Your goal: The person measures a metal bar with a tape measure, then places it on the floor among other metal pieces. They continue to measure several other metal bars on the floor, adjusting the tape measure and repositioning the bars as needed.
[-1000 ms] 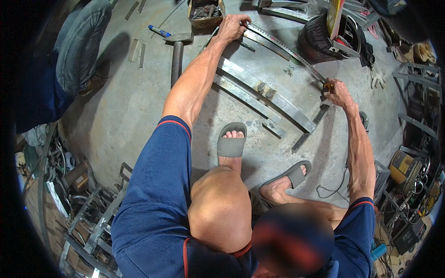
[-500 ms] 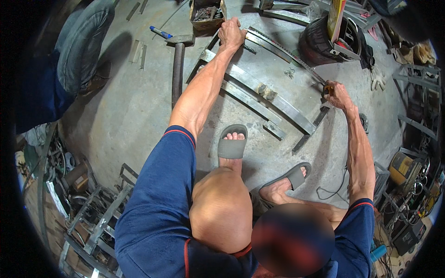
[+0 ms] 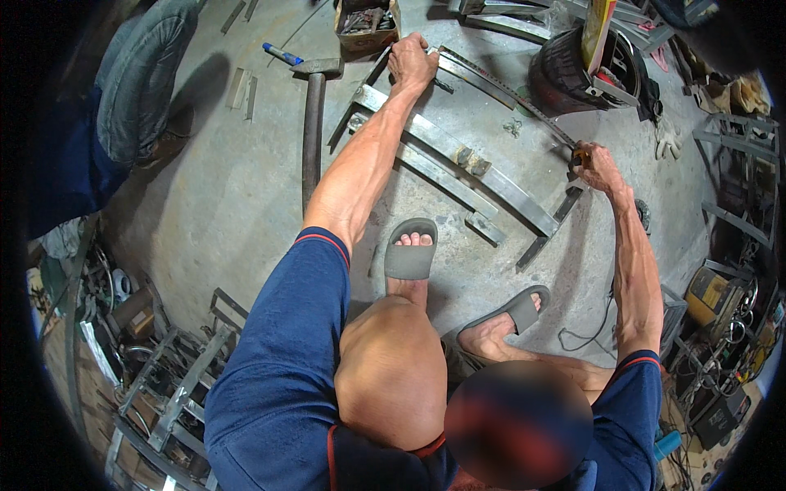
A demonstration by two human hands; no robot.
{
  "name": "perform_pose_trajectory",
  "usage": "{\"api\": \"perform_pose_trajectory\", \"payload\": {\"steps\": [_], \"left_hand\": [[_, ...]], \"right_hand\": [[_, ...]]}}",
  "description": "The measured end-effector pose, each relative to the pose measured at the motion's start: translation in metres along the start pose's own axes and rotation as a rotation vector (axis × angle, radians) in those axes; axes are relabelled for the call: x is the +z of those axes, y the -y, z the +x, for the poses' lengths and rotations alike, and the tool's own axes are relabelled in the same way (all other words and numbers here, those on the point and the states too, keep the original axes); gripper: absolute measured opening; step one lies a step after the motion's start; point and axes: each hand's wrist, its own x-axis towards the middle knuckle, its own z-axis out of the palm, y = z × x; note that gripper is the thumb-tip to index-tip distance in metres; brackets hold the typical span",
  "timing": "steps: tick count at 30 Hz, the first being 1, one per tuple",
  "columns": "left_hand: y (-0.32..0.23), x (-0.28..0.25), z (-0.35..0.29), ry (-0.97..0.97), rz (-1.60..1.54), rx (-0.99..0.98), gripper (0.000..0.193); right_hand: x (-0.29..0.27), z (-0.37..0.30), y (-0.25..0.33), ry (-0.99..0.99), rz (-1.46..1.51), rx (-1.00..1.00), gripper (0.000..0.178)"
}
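A tape measure (image 3: pixel 544 120) is stretched between my hands, its thin blade running beside the far bar of a metal frame (image 3: pixel 516 199) on the floor. At the frame's far left corner, my left hand (image 3: pixel 413 64) is closed on the blade's end; the fingertips are partly hidden. My right hand (image 3: pixel 602 168) grips the orange and dark case above the frame's right end. The frame has several long silver bars and dark end pieces. A small rough block (image 3: pixel 472 161) sits on its middle bar. Left of the frame lies a long-handled hammer (image 3: pixel 314 135).
A blue marker (image 3: pixel 283 56) lies beside the hammer head. Beyond my left hand stands a box of metal parts (image 3: pixel 368 22). A dark bucket (image 3: pixel 557 78) is at far right, near a glove (image 3: pixel 667 141). Another person's leg (image 3: pixel 143 82) shows at left. Metal frames (image 3: pixel 180 393) crowd the lower left.
My left hand and forearm have shifted very slightly to the right, still at the blade's end. My right hand and the frame look unmoved.
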Motion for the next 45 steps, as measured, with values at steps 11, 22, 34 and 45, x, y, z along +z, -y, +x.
{"api": "perform_pose_trajectory", "payload": {"steps": [11, 22, 34, 45], "left_hand": [[0.002, -0.001, -0.005, -0.005, -0.023, -0.018, 0.035], [0.002, -0.001, -0.005, 0.01, -0.006, 0.008, 0.029], [-0.004, -0.008, -0.026, -0.027, -0.004, 0.028, 0.022], [-0.022, -0.013, -0.049, 0.197, 0.074, 0.044, 0.029]], "right_hand": [[-0.003, -0.001, 0.002, 0.0, 0.022, -0.031, 0.039], [-0.006, -0.001, 0.005, 0.015, 0.068, -0.02, 0.038], [-0.013, -0.006, 0.007, 0.011, 0.035, -0.041, 0.049], [-0.008, -0.008, -0.006, 0.002, -0.01, -0.035, 0.052]]}}
